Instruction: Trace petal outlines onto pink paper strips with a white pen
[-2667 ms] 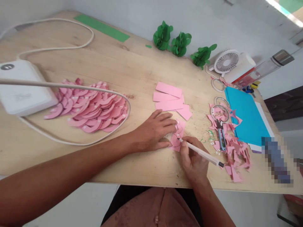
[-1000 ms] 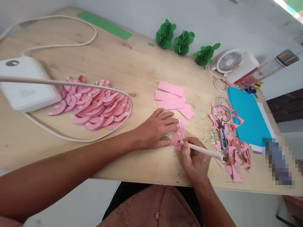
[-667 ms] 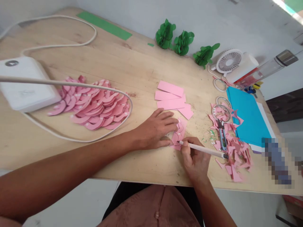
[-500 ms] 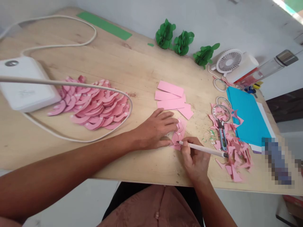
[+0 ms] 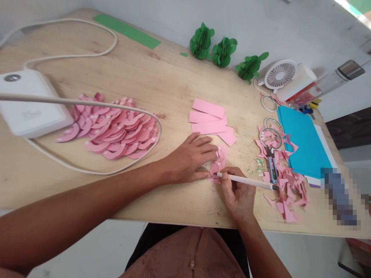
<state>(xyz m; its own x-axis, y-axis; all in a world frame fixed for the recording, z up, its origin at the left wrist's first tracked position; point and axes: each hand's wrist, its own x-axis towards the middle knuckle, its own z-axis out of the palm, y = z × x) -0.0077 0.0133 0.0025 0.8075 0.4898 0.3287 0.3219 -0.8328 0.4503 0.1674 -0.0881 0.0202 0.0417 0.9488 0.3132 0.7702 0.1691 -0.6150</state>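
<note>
A small pink paper strip with dark curved lines lies on the table near its front edge. My left hand rests flat with fingers spread, its fingertips pressing the strip's left side. Closed round a white pen, my right hand holds the tip at the strip's lower part. Just beyond the strip are several plain pink paper strips, partly overlapping. A large heap of curved pink paper pieces lies to the left.
Right of my hands are pink scraps, snips, tape rolls and blue sheets. Green paper bunches and a fan stand by the wall. A white box and a cable are at the left.
The pen and my right hand have shifted very slightly left along the strip. My left hand stays in place.
</note>
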